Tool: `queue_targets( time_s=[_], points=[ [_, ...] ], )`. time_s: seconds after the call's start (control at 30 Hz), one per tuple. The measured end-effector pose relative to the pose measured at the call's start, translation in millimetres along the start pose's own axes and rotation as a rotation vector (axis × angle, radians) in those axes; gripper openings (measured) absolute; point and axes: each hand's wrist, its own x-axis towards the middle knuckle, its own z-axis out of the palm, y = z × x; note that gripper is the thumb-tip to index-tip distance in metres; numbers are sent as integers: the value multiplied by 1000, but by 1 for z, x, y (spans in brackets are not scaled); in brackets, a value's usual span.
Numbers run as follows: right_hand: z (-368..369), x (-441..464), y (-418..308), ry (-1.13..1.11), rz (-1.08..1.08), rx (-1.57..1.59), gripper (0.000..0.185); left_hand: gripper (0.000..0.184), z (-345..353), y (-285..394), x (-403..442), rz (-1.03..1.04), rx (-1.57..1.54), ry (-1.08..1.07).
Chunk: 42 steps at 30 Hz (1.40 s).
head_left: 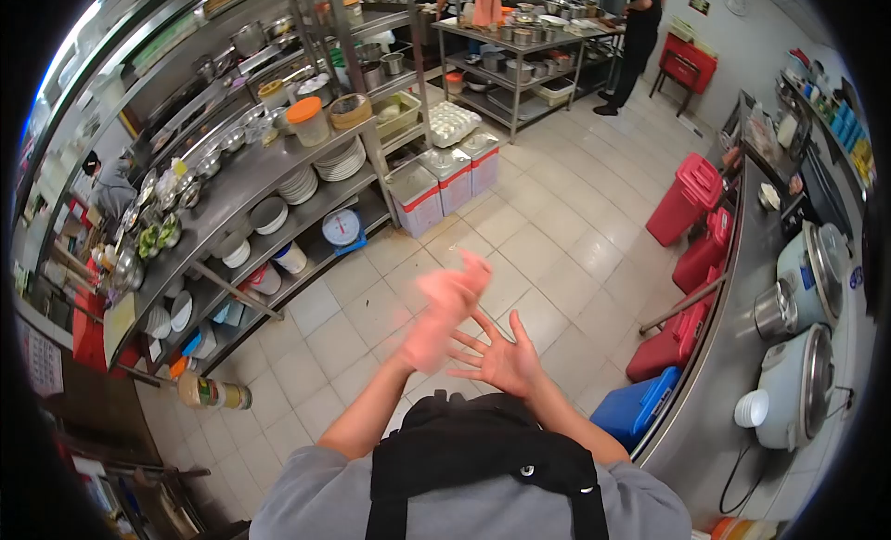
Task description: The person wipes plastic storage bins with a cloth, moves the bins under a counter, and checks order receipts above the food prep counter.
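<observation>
One blurred pink glove (445, 308), two cookers (784, 387), three red-banded boxes (453, 180), one dial scale (342, 227)

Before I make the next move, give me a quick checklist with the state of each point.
1. Right hand free: ok, palm open, fingers spread, holding nothing.
2. Left hand grip: cannot tell, pink item hides it.
3. Pink item identified: not ok, too blurred to say cloth or glove.
4. Right fingers apart from the pink item: cannot tell, they meet or overlap in view.
5. Person in black out of arm's reach: ok, by the far table.
</observation>
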Motion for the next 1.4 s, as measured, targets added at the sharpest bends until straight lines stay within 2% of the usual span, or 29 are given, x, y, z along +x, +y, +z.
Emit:
queue_targets(
  time_s=[0.03,0.1,0.23,0.3,0.33,0.37,0.43,0.5,0.53,0.6,0.67,0.7,0.73,0.77,0.83,0.9,0.97,1.0,1.03,1.1,1.13,1.17,1.2,1.23,1.3,1.37,1.4],
  points=[
    [-6,1,0,-2,-33,-13,63,41,-12,10,5,121,-123,31],
    [-22,3,3,-6,-164,-232,62,35,-46,34,16,422,-1240,3],
    [-44,-16,-16,176,-391,-801,59,33,-52,46,15,452,-1371,-58],
    [-50,-28,-34,289,-462,-938,58,46,-42,34,16,135,-2014,-513],
    [-52,-32,-42,340,-498,-968,57,43,-29,35,16,-37,-2167,-544],
    [-53,-33,-48,362,-531,-950,57,43,-19,37,15,-27,-2162,-554],
    [-52,-27,-58,340,-586,-867,56,39,-18,38,22,-533,-2603,-744],
    [-39,-13,-57,150,-585,-908,55,42,-29,45,33,-506,-2644,-823],
    [-29,-10,-53,158,-605,-909,55,45,-43,47,39,-342,-2615,-704],
    [-14,-12,-43,-47,-597,-1883,43,49,-39,53,49,-176,-2579,-605],
    [-15,-14,-49,-55,-584,-1773,44,59,5,59,56,-511,-2842,-562],
    [-15,-16,-55,-79,-561,-1659,46,64,4,55,66,-547,-2750,-485],
    [-16,-23,-70,-8,-508,-1590,47,70,4,51,76,-585,-2650,-416],
    [-26,-28,-81,8,-514,-1579,47,70,4,46,86,-587,-2645,-441],
    [-54,-34,-104,185,-422,-839,48,71,-13,47,115,-555,-2650,-385],
    [-67,-43,-123,256,-433,-704,55,73,-37,57,146,-546,-2547,-385],
    [-72,-48,-141,218,-360,41,60,71,-51,88,183,14,-2314,-384],
    [-75,-53,-149,209,-404,101,73,67,-43,98,199,283,-1873,-443],
    [-82,-56,-165,207,-430,113,73,65,-38,107,215,547,-1439,-399],
    [-108,-59,-198,-199,-500,345,74,56,-53,131,244,946,-974,-305],
    [-121,-73,-218,-198,-557,108,73,56,-63,138,262,963,-975,-318],
    [-135,-87,-237,-186,-622,-124,73,49,-72,147,281,960,-1258,-424],
    [-136,-103,-262,-94,-762,-8,68,42,-82,156,300,936,-1544,-537],
    [-140,-129,-293,9,-843,-32,64,42,-93,158,324,946,-1554,-552],
    [-159,-195,-358,281,-984,-162,57,30,-113,165,384,1534,-1979,-674],
    [-185,-262,-409,666,-1117,-304,53,18,-144,183,414,1644,-1696,-590],
    [-184,-286,-426,897,-1195,-397,53,16,-144,194,425,1649,-1695,-686]
  ],
)
